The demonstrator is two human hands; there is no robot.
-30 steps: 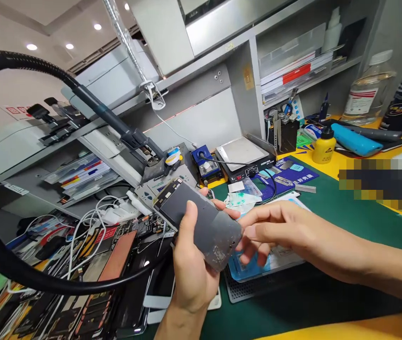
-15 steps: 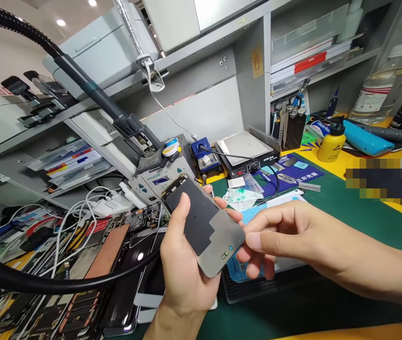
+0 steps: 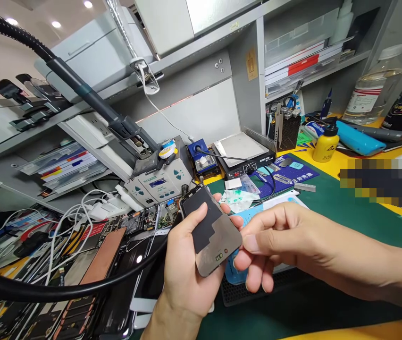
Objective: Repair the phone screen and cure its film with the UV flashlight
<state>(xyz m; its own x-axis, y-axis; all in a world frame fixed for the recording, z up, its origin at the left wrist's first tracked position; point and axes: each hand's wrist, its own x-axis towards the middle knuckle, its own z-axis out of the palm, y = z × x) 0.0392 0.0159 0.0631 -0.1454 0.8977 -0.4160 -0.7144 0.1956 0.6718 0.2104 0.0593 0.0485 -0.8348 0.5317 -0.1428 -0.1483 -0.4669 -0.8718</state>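
A dark grey phone screen panel (image 3: 218,238), its back facing up, lies tilted in my left hand (image 3: 190,255). The left thumb presses on its black area and the fingers wrap round its far edge. At the panel's lower right corner, my right hand (image 3: 279,241) pinches with thumb and index finger; its other fingers curl below. Whether a thin piece sits between those fingertips is too small to make out. Under the right hand lies a blue and white packet (image 3: 234,274) on a black perforated tray (image 3: 231,295).
A green mat (image 3: 342,212) covers the bench. Behind stand a hot plate (image 3: 241,151) and a grey control station (image 3: 162,184). Phone parts (image 3: 105,255) crowd the left, crossed by a black flexible arm (image 3: 80,288). A yellow bottle (image 3: 326,146) stands at right.
The panel has turned slightly and tilted in my left hand, its sheen now browner. My right hand stays at its corner. The whole view has shifted a little.
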